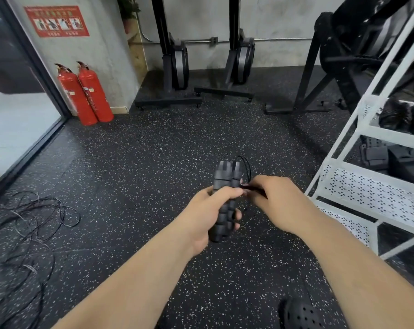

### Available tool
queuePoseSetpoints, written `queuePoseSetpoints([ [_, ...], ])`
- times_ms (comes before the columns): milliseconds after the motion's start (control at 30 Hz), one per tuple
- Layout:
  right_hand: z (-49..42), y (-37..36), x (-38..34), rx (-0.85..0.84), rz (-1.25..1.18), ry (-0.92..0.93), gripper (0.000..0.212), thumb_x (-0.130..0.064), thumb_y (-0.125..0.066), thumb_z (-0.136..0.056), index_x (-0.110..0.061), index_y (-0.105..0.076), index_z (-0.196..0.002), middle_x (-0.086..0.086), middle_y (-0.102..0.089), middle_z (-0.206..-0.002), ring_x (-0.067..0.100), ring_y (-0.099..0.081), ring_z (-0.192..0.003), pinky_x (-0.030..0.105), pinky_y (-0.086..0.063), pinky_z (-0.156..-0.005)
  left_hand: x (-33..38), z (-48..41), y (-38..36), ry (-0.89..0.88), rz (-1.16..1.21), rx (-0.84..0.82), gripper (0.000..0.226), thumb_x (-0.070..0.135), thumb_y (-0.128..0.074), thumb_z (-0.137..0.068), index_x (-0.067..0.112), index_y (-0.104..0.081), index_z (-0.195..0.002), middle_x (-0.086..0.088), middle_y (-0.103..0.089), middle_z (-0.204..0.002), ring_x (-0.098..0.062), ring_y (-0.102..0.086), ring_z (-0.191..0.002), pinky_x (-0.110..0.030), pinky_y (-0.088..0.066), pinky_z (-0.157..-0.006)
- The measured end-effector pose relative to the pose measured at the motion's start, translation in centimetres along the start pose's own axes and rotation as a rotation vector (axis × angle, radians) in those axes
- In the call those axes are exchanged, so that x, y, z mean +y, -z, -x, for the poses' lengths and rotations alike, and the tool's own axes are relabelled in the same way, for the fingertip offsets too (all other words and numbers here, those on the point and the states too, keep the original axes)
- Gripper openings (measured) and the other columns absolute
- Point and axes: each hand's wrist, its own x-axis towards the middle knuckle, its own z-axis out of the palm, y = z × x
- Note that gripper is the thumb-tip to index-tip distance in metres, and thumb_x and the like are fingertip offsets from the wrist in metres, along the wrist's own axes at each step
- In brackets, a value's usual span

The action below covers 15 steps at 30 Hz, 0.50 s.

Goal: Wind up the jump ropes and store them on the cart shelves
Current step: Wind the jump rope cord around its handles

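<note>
Soft daylight comes in through the glass wall [18,119] on the left, which is washed out to a pale glare. The rest of the room is evenly, moderately lit, with only faint shadows on the dark speckled floor [153,150]. The fire extinguishers [87,96] carry a mild sheen. Straight lines bow toward the edges: the white cart [367,188] leans and curves on the right. The handles [222,179] gripped in the left hand [208,217] look soft, and the thin cord [254,188] pinched by the right hand [279,203] blurs into the floor. The machine [367,32] at the top right is smeared.
</note>
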Motion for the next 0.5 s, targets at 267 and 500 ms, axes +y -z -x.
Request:
queuePoseSetpoints([
  [267, 0.0, 1.0, 1.0, 0.113, 0.099, -0.096, 0.061, -0.058, -0.055, -0.102, -0.031, -0.043, -0.155, -0.004, -0.051, -0.147, 0.019, -0.05, -0.134, 0.043, -0.05, -0.107, 1.9, 0.1, 2.7, -0.26, -0.925, 0.192, 0.024, 0.027, -0.073, -0.089, 0.039, -0.067, -0.109, 0.007, -0.072, -0.081, -0.01, -0.058, -0.061, -0.03, -0.05, -0.063],
  [500, -0.1, 1.4, -0.3, 0.069, -0.179, 0.153, 0.041, -0.013, -0.063, -0.101, -0.043, -0.062, -0.129, -0.027, -0.068, -0.118, -0.003, -0.062, -0.105, 0.017, -0.046, -0.089, 2.3, 0.6, 2.8, -0.568, -1.208, 0.119, 0.048, 0.03, -0.076, -0.085, 0.051, -0.056, -0.122, 0.02, -0.069, -0.096, -0.004, -0.065, -0.081, -0.03, -0.057, -0.074],
])
